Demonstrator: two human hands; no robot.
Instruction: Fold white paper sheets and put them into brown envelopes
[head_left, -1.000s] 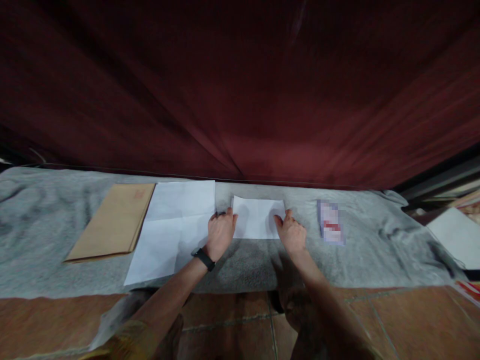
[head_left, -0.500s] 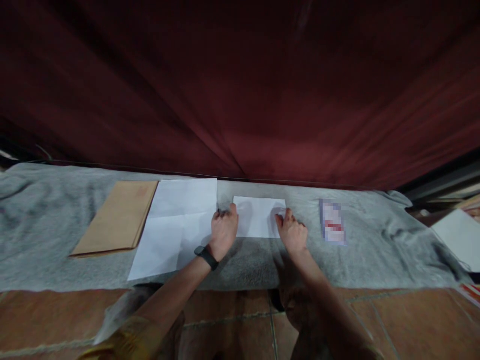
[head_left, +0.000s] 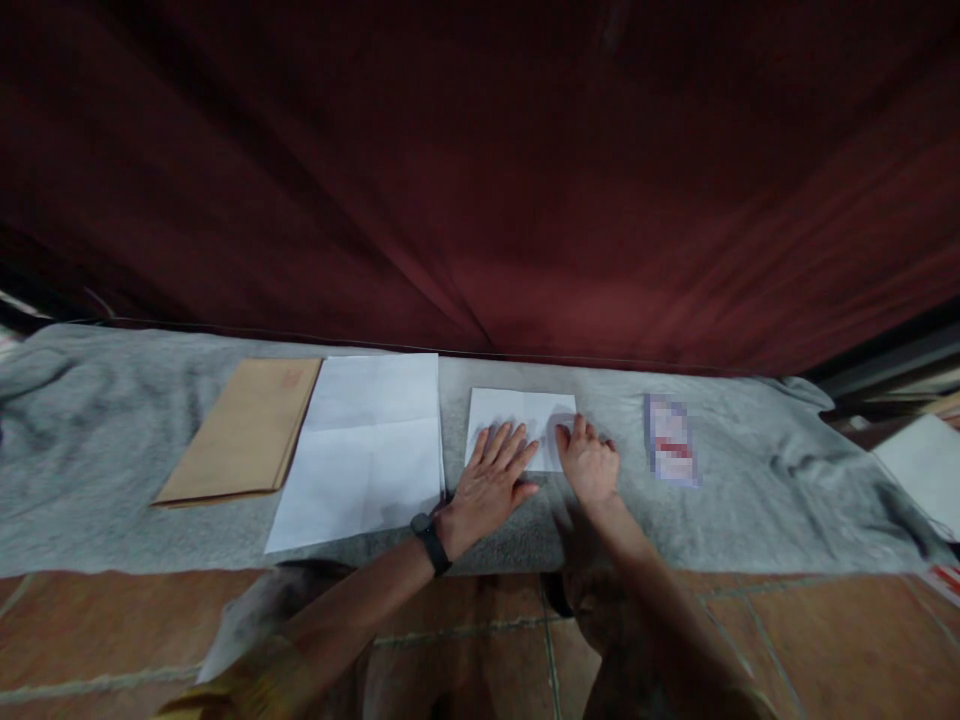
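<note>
A folded white sheet of paper (head_left: 525,407) lies on the grey cloth in front of me. Flat across its near left part rests my left hand (head_left: 491,480), fingers spread, a dark watch on the wrist. My right hand (head_left: 591,462) has its thumb and index finger at the sheet's right edge, the other fingers curled; it pinches the paper there. Left of the folded sheet are larger white sheets (head_left: 367,455) with crease lines, one over another.
Brown envelopes (head_left: 240,430) lie stacked at the left. To the right is a small blurred packet (head_left: 671,440) with a red band. Grey cloth (head_left: 750,480) covers the surface, and a dark red curtain (head_left: 480,200) hangs behind it. White paper (head_left: 922,470) shows at the far right.
My left hand has let go of the folded sheet's left edge and moved onto its near part, opening flat. My right hand stays at the right edge.
</note>
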